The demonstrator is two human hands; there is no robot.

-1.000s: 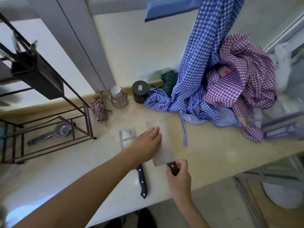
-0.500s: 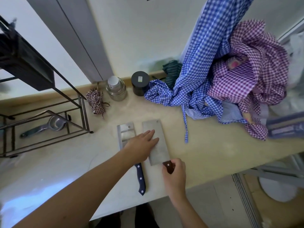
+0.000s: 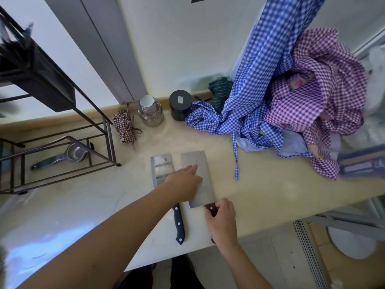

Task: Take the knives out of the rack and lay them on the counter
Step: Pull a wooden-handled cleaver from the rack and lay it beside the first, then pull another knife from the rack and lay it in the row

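Two cleavers lie side by side on the pale counter (image 3: 270, 195). The left cleaver (image 3: 161, 167) has a dark blue riveted handle pointing toward me. The right cleaver (image 3: 201, 182) has a brown wooden handle. My left hand (image 3: 184, 183) rests flat across both blades, fingers spread on the right blade. My right hand (image 3: 223, 221) is closed around the brown handle at the counter's front edge. The black wire rack (image 3: 62, 155) stands at the left with a dark holder at its top; no knives show in it.
A metal scoop (image 3: 68, 154) lies inside the rack's base. A glass jar (image 3: 150, 111), a black jar (image 3: 180, 105) and a small checked cloth bundle (image 3: 125, 127) stand along the back wall. Blue and purple checked cloths (image 3: 291, 101) pile up at the right.
The brown-handled cleaver now lies flat and straight beside the blue-handled one. Both hands stay on it; the view has shifted slightly.
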